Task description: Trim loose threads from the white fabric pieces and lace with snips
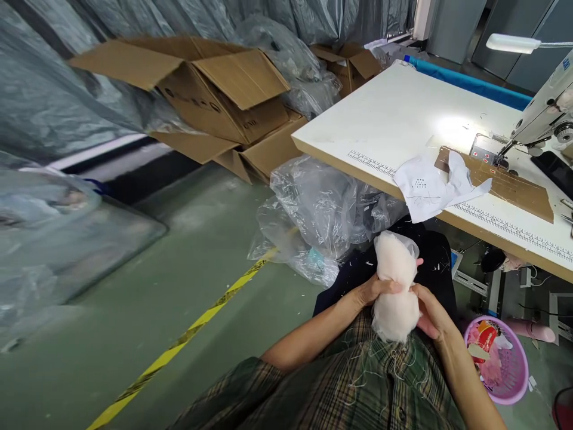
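Plaid shirt (358, 382) nearest. One pale fabric bundle (396, 280) held over the lap. Left hand (373, 289) has its fingers curled tight round the middle; right hand (432, 313) grips the lower half. One pink basket (519, 382) sits to the right. One sewing machine (546, 107) on one table (394, 113). Three cardboard boxes (215, 89) lie beyond.

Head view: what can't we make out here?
All in the head view.
Pale fabric bundle: its true shape, since it is bunched, with the left hand and right hand over its middle.
Sewing machine: body cut off by the right edge.
White paper: print too small to read.
Pink basket: contents small and jumbled.
Clear plastic bag: crinkled film blurs what is inside.
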The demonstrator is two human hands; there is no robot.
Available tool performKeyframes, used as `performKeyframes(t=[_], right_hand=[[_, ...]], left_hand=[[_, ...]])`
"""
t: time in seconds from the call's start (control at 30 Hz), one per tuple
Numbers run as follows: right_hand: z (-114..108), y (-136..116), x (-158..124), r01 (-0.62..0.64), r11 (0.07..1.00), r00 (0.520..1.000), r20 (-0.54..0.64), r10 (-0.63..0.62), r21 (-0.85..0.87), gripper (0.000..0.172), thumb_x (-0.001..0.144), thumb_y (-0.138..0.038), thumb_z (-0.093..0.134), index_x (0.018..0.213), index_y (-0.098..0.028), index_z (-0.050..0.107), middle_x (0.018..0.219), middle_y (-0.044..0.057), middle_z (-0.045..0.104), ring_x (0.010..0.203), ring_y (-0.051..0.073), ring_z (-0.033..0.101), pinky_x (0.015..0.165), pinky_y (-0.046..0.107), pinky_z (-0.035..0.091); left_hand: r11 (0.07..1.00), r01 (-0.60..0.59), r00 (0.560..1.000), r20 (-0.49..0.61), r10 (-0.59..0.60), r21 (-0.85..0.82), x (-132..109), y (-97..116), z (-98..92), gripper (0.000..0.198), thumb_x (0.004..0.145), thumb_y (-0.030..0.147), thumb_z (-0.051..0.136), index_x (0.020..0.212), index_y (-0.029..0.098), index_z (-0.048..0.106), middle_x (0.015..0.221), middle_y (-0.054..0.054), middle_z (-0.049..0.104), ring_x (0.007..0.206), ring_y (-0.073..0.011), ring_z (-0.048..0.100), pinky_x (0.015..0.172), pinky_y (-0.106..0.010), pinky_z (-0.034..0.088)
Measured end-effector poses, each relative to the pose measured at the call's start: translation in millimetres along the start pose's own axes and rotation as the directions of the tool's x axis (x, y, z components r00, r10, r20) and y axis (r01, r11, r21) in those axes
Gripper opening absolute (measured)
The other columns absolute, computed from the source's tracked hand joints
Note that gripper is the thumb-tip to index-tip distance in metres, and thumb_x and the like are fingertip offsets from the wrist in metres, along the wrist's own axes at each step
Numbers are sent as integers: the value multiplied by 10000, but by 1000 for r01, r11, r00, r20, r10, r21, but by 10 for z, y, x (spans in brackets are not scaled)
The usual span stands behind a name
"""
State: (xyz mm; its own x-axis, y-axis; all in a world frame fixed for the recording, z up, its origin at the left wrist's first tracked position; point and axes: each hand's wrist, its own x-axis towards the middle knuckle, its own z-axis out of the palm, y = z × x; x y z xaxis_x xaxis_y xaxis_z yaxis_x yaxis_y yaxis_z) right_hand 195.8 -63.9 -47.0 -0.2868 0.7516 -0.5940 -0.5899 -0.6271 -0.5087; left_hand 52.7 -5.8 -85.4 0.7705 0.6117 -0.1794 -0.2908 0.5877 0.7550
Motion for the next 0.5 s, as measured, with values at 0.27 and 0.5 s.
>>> performKeyframes(t=[0.27,0.5], right_hand=[[182,-71,-101,113,985,994,31,-109,-129,362,588,-450,872,751,-181,692,636,4,683,640,185,676,560,276,559],[167,152,10,304,949,952,-12,-306,-85,223,624,-337,838,736,-249,667,666,-23,684,600,183,652,520,299,569]], left_hand=[[1000,-24,988,-153,26,14,-95,147,187,793,599,507,710,1289,128,613,1009,-152,745,748,-237,681,581,-276,476],[1000,-15,997,77,15,-3,-140,180,136,663,505,519,769,1045,143,687,965,-146,731,996,-341,679,745,-366,543]])
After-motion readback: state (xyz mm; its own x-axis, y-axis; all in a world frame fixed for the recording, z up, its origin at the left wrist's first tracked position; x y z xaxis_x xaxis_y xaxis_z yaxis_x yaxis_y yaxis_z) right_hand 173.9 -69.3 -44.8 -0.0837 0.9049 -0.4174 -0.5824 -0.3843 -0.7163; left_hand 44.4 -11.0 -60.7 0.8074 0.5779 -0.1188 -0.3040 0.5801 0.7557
